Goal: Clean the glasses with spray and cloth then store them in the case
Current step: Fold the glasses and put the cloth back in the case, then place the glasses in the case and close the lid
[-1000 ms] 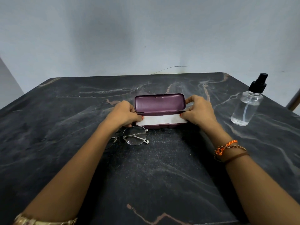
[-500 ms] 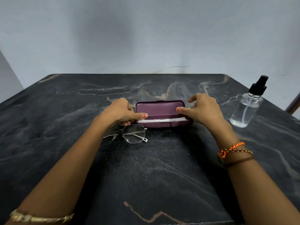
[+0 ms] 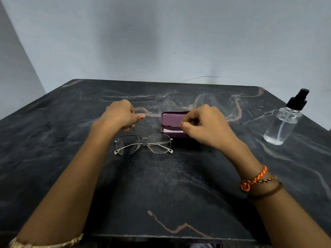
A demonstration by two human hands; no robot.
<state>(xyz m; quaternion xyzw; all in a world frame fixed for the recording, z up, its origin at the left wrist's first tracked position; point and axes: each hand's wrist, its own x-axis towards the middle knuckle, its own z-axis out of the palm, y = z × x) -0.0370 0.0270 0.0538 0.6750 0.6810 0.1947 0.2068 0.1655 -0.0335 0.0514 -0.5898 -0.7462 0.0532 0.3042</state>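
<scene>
Your right hand (image 3: 206, 126) pinches the white cloth (image 3: 172, 131) inside the open case (image 3: 172, 120) at twelve o'clock. Your left hand (image 3: 120, 116) hovers loosely curled, holding nothing. The glasses (image 3: 143, 144) lie folded just before the case; the spray bottle (image 3: 284, 122) stands at two o'clock.

We see a dark marble worktop (image 3: 161, 185) with pale and rust veins. On it lie folded glasses (image 3: 143, 144) near the middle, a purple case (image 3: 172, 120) just behind them with its lid ajar and something white inside, and a clear spray bottle (image 3: 284, 122) upright at far right.
</scene>
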